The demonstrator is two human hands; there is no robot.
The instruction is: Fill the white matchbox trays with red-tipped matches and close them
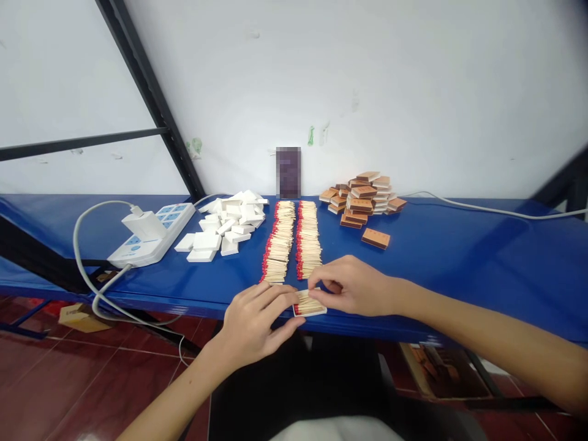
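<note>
Near the table's front edge sits a small white matchbox tray (316,311) with red-tipped matches (307,301) lying in it. My left hand (260,318) grips the tray's left end between thumb and fingers. Over the tray's right end, my right hand (351,286) is closed, thumb and index fingertips close together at the matches; whether a match is between them is too small to tell. Just beyond the hands, two long rows of loose matches (279,242) (309,239) run back along the table, red heads facing left.
White empty trays (229,217) are heaped at left beside a power strip (156,239) with a cable. Brown matchbox sleeves (361,205) are piled at back right, with one sleeve (375,238) apart. A blurred dark upright object (288,173) leans at the wall.
</note>
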